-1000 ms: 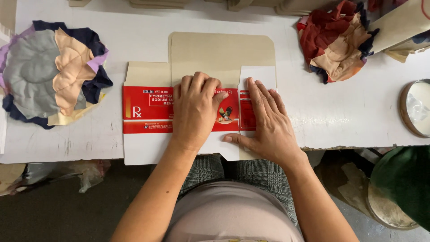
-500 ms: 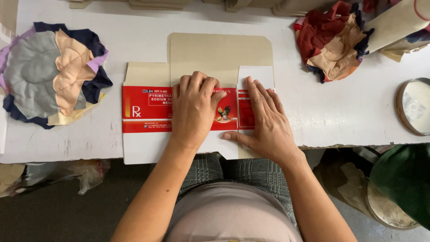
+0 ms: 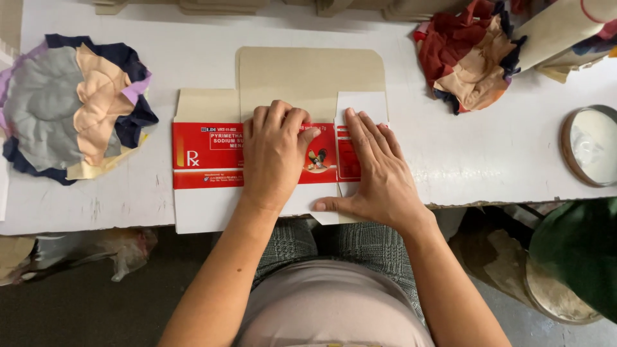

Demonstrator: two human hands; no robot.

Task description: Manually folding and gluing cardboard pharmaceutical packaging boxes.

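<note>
Nothing has shifted: both hands, left [image 3: 275, 153] and right [image 3: 379, 172], stay spread flat on the carton blank [image 3: 212, 154].

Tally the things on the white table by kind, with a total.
Flat red-and-white cardboard carton blank, under both hands: 1
Piles of mixed-colour fabric scraps: 2
Round metal-rimmed dish of white paste: 1
Total: 4

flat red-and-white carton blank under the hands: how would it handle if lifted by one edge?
The carton blank looks thin and creased, so it would probably sag at its folds. Likely very light. It overhangs the table edge, so a push could slide it off.
</note>
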